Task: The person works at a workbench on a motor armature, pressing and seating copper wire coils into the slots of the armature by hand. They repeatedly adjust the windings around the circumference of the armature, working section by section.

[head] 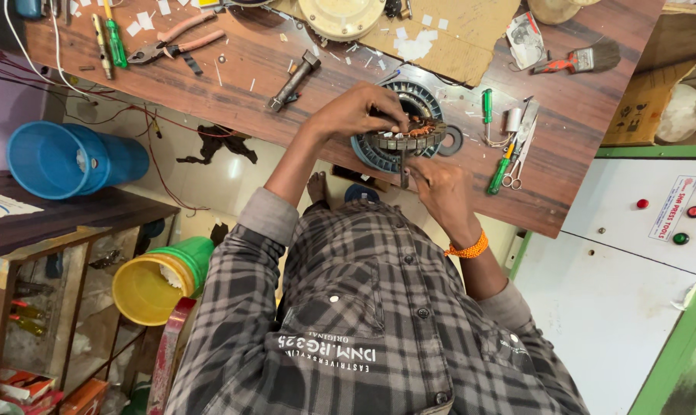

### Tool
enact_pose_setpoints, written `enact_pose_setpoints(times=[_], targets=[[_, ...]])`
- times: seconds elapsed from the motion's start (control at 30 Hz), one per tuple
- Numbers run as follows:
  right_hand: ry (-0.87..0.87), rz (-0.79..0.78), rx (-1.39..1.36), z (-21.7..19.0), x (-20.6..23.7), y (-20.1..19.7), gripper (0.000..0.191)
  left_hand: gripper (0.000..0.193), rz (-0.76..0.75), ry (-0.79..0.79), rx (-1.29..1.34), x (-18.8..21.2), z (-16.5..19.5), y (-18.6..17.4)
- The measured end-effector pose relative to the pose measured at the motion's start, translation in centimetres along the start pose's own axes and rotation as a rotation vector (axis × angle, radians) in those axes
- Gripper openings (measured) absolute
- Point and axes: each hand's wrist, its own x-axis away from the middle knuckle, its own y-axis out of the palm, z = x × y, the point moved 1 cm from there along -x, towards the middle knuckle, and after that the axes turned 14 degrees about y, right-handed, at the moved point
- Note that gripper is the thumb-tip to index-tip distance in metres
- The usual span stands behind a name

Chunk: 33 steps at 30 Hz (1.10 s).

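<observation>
Wood-grain bench (233, 84) fills the upper part of the view, which looks down and back at a person in a grey checked shirt, so the scene reads upside down. Near the front edge of the bench sits a ring-shaped fan stator (406, 137) with copper windings in its slots, held just above a round ribbed motor housing (379, 157) that lies flat beneath it.

One hand (356, 111), probably the left given how the view is flipped, though this is hard to settle, lies curled over the stator's rim with fingers pressed together on the winding side, gripping it. The other hand (440, 192), wearing an orange thread band (469, 249) at the wrist, is closed around a thin dark tool (404, 170), perhaps a screwdriver or punch. Its long axis runs straight from that hand toward the stator's near rim, tip touching or just beside the laminations. So the stator lies directly ahead of the tool hand, between both hands, with the gripping hand nearer to it.

Off to one side lie green-handled screwdrivers (500, 173) and scissors (521, 154); farther along, pliers (175, 42), a socket tool (293, 81) and a paintbrush (582, 60).
</observation>
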Motion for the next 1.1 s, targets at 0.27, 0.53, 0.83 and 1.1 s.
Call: enact_pose_setpoints(times=[0.27,0.53,0.83,1.1], targets=[[0.004,0.069,-0.102,2.7,1.7,1.3,0.013,0.020,0.001,0.049,-0.172,0.1,0.1,-0.1],[0.084,-0.011,-0.115,5.0,4.3,3.5,0.012,0.015,0.047,0.050,-0.514,0.7,2.8,-0.2],[0.383,-0.017,-0.695,10.3,6.3,3.4,0.009,0.050,0.190,0.016,-0.757,1.9,7.8,3.1],[0.450,-0.049,-0.915,6.4,1.4,-0.9,0.012,0.048,0.336,0.054,-0.954,4.0,5.3,6.2]])
